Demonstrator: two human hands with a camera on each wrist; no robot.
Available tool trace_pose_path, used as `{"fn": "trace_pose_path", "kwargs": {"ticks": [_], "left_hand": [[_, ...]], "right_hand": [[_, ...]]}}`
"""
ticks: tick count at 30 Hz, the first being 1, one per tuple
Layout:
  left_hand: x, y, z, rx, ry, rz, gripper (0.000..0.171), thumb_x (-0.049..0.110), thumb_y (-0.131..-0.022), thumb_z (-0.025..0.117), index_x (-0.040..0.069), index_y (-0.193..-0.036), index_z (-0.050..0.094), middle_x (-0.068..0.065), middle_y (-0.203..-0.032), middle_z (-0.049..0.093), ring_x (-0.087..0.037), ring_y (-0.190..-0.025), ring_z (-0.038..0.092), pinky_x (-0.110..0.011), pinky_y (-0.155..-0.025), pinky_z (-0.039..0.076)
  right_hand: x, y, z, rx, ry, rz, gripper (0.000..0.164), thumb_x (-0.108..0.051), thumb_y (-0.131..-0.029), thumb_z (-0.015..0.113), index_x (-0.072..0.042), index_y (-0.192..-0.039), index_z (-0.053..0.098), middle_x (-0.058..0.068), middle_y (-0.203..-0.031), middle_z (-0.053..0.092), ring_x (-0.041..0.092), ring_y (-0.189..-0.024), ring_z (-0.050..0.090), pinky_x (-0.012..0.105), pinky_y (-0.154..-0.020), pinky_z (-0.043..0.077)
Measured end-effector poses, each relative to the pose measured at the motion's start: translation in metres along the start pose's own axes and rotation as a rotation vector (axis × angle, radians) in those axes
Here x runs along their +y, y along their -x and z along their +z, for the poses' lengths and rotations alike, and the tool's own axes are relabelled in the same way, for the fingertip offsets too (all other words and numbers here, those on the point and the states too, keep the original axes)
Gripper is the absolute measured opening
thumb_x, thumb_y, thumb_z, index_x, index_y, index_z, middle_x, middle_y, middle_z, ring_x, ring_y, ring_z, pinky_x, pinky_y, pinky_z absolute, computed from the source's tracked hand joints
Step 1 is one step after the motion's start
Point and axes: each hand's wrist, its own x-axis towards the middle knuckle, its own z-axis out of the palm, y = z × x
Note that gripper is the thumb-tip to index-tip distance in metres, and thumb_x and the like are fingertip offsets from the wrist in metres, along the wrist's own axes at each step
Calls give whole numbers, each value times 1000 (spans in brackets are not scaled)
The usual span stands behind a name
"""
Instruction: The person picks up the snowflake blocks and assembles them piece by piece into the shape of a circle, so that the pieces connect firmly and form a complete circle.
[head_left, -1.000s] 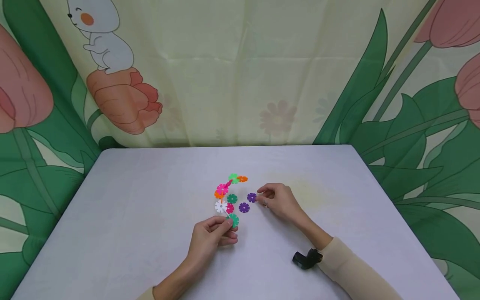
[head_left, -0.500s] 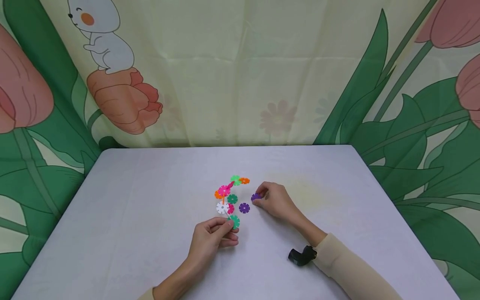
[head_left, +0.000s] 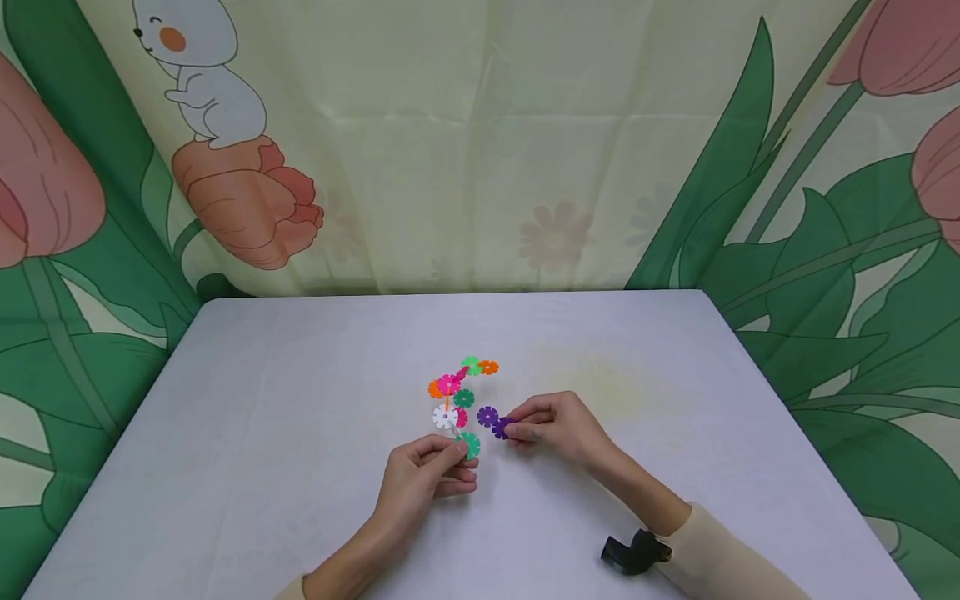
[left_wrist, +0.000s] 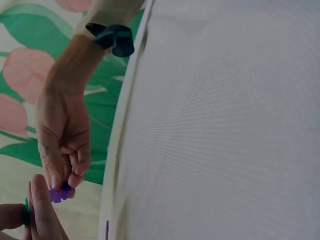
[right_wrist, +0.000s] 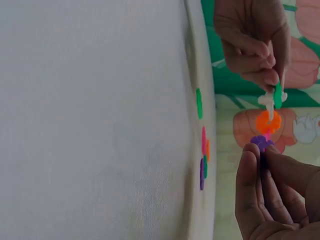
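Observation:
In the head view my left hand [head_left: 423, 475] pinches the green flower-shaped disc [head_left: 470, 445] at the near end of a chain of interlocked plastic discs. A white disc [head_left: 445, 417] joins it, then a pink disc [head_left: 448, 384], a light green disc [head_left: 471, 366] and an orange disc [head_left: 488, 367] at the far end. My right hand [head_left: 558, 427] pinches a loose purple disc [head_left: 501, 428] between thumb and fingers, to the right of the chain and apart from it. The right wrist view shows this purple disc [right_wrist: 261, 142] upright in the fingertips.
On the white table [head_left: 300, 400] lie loose discs: another purple disc [head_left: 487, 416], a dark green disc [head_left: 464, 398], a red-pink disc [head_left: 461, 417] and an orange disc [head_left: 434, 389]. A black wrist camera [head_left: 635, 552] sits at the right sleeve. A printed curtain [head_left: 420, 167] hangs behind.
My right hand has taken up the farther purple disc and brought it toward me, beside the other purple one. The left hand and the chain have barely shifted.

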Motion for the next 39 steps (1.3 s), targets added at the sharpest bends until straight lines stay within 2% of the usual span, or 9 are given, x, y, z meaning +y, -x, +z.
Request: {"fn": "trace_pose_path", "kwargs": {"ticks": [4,10,16,21,30,39], "left_hand": [[0,1,1,-6,19,-8,30,24,-99,76,-4,-108,72,-9,-95,82,-17,-79,79,-36,-82,69],[1,1,1,-7,37,-11,27,22,-98,77,-3,-106,71,-8,-92,81,-18,-79,79,-36,-82,69],[2,1,2,-4,53,-17,25,18,-96,78,-4,-103,70,-10,-91,81,-17,-77,79,-37,-82,69],[2,0,1,-1,56,-20,25,18,-96,79,-3,-103,69,-11,-92,82,-18,-77,80,-37,-82,69],[0,0,1,-4,58,-26,28,23,-97,79,-2,-105,69,-10,-92,82,-17,-77,80,-36,-82,69],[0,1,-1,-24,63,-29,28,21,-97,78,-3,-107,67,-12,-94,82,-16,-77,80,-36,-82,69]], "right_hand": [[-2,11,8,-25,-31,-63,20,-13,-92,82,-1,-108,79,15,-98,83,30,-93,82,29,-84,68],[-3,21,19,14,24,-150,15,-13,-91,83,-7,-105,81,10,-97,84,31,-91,82,25,-81,67],[-4,23,26,24,4,-219,14,-11,-90,84,-8,-103,82,10,-98,84,34,-91,82,25,-81,67],[-6,24,28,29,8,-249,13,-10,-89,84,-9,-102,82,10,-99,84,35,-92,82,25,-82,67],[-5,26,33,73,14,-241,13,-13,-88,86,-11,-100,84,8,-96,84,35,-89,82,22,-81,67],[-4,29,41,110,70,-365,9,-10,-89,84,-10,-98,84,6,-94,84,31,-83,82,23,-77,67]]}}
